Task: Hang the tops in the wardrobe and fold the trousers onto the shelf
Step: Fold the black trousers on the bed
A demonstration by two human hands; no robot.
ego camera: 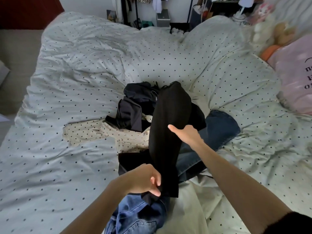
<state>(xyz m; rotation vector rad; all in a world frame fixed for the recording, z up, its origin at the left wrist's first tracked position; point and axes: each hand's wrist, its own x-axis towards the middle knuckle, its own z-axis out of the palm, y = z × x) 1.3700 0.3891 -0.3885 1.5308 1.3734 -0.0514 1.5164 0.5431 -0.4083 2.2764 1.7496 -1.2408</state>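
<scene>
**Black trousers held up over a pile of clothes on the bed**

In the lower centre of the frame the left hand grips the near end of a pair of black trousers, its fingers curled round a bunch of the cloth. The trousers run as a long dark band from that hand up toward the middle of the frame, where the far end hangs over the pile. The right hand is at the right edge of the band about halfway along; its thumb sticks out across the black cloth, while the other fingers are hidden behind the cloth, so how they lie cannot be told.

Under and around the trousers is a heap of clothes on a bedspread, white with small dark dots, which fills most of the frame. Dark tops lie crumpled in the centre, just left of the band. A cream dotted garment is spread flat below them, toward the left. Dark blue jeans lie to the right, passing under the right forearm. Lighter blue jeans are bunched at the bottom edge, just below the left hand.

At the right edge rests a pink pillow with dark lettering. Along the top edge, beyond the bed, clothes hang on a rack.
</scene>
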